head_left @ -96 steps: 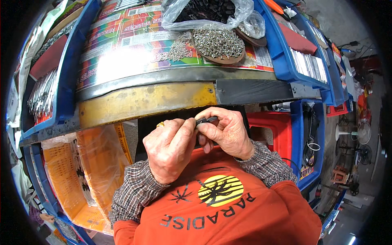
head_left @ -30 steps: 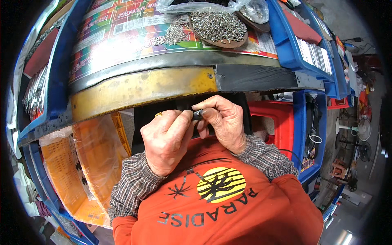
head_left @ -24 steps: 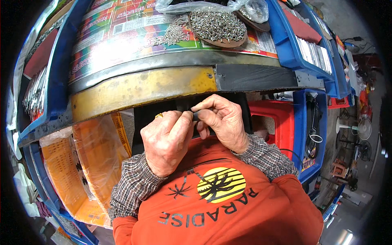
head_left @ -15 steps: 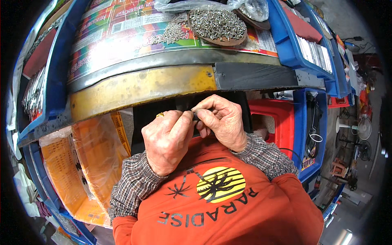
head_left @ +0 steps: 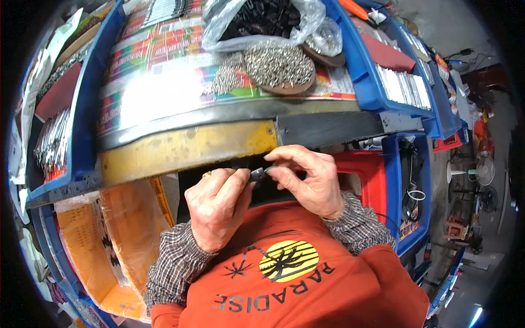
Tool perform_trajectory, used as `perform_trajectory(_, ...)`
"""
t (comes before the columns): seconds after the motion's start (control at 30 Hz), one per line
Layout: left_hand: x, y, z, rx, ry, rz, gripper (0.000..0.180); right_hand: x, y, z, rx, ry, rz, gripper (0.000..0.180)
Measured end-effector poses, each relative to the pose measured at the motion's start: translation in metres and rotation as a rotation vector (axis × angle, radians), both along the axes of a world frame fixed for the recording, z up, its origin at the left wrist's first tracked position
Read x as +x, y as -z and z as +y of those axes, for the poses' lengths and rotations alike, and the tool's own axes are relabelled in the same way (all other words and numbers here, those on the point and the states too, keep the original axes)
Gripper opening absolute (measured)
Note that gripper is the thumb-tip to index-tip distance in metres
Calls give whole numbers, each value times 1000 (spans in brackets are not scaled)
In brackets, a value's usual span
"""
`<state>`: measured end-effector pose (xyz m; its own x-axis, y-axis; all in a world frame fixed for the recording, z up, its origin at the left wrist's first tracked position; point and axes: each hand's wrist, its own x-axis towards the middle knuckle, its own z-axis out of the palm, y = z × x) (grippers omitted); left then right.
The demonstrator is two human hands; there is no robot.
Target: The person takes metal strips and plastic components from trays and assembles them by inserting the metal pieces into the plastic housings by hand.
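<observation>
Between the thumb and fingers of my left hand (head_left: 217,202) a small dark piece with a greyish face (head_left: 257,175) is pinched, its end sticking out to the right. My right hand (head_left: 309,177) is just beside that end, its thumb tip almost at the piece. The right fingers are curled, with the index finger lifted a little off the thumb. Something tiny may sit at the right thumb tip; it is too small to name. Both hands are held in front of the bench edge (head_left: 188,150), above my lap.
Small metal pins (head_left: 280,66) are heaped on a round brown dish, with more loose ones (head_left: 227,76) beside it. Behind stands a clear bag of black parts (head_left: 262,22). Blue bins (head_left: 90,82) with metal strips flank the bench. A red stool (head_left: 372,186) is at the right.
My hands have drawn slightly apart, and the dark piece now shows in my left fingers. The right index finger has lifted. The view has tilted up, showing more of the bench top.
</observation>
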<state>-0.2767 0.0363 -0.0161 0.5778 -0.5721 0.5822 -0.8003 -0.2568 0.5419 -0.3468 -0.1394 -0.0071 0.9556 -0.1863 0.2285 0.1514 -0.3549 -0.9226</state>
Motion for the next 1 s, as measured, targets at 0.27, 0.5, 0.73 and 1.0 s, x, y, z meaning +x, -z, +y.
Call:
perform_trajectory(0.27,8,-12,3,37,-20,21,26,42,-30,-48,-629,257,-319,14)
perform_trajectory(0.5,13,-14,6,48,-74,66,22,63,-20,-62,-810,229,-305,26)
perform_trajectory(0.73,14,-10,8,58,-52,68,28,67,-22,-56,-871,193,-249,26)
perform_trajectory(1.0,12,-13,8,67,-57,82,26,72,-22,-56,-859,170,-259,20)
